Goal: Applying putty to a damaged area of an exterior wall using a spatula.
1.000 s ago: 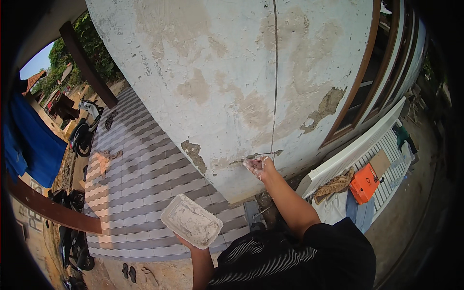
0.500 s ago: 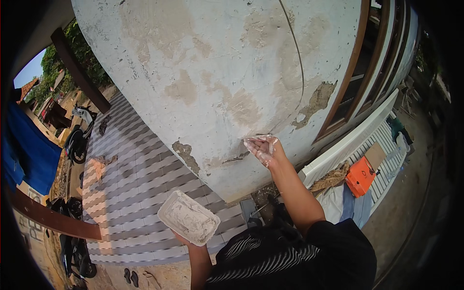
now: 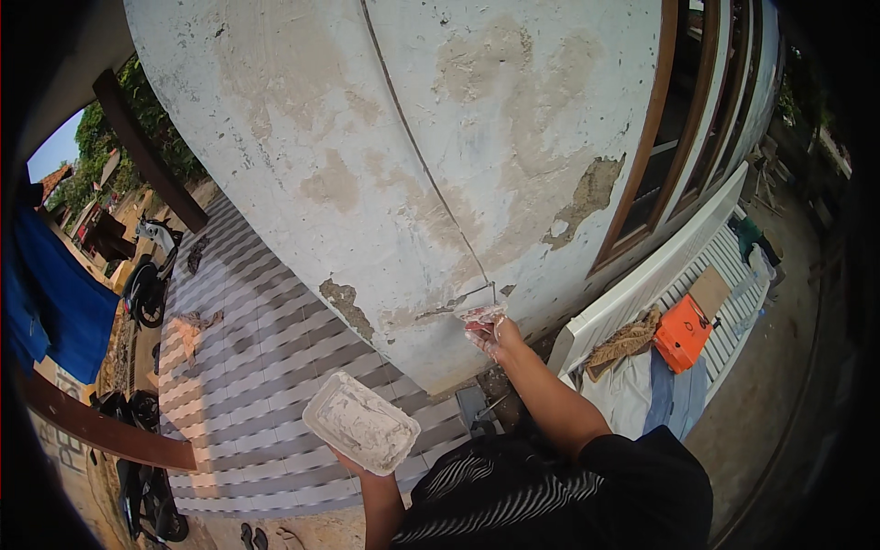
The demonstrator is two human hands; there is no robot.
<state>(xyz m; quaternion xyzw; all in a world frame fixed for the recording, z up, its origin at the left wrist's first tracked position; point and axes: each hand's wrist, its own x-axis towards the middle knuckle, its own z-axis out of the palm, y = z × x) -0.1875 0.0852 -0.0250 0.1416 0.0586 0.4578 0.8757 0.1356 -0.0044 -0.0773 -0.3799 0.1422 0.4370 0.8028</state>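
Note:
My right hand [image 3: 488, 330], in a thin clear glove, grips a flat putty knife [image 3: 477, 298] and presses its blade against the corner edge of a weathered white wall [image 3: 385, 174]. The wall has bare brown patches where plaster has flaked off [image 3: 587, 192]. My left hand [image 3: 353, 458] is low in the picture, mostly hidden under a white rectangular tray [image 3: 360, 433] that it holds up. The tray carries a layer of pale wet filler.
A grey and white tiled floor [image 3: 247, 357] lies far below. Motorbikes [image 3: 147, 275] stand at the left beside a blue sheet [image 3: 50, 302]. A brown window frame [image 3: 655, 156] is at the right, with a white slatted bench [image 3: 660, 275], cloths and an orange box [image 3: 683, 332] beneath it.
My right hand has drawn the knife along the wall corner and now sits a little lower. The view has swung, so the corner line now leans the other way. The tray stays held.

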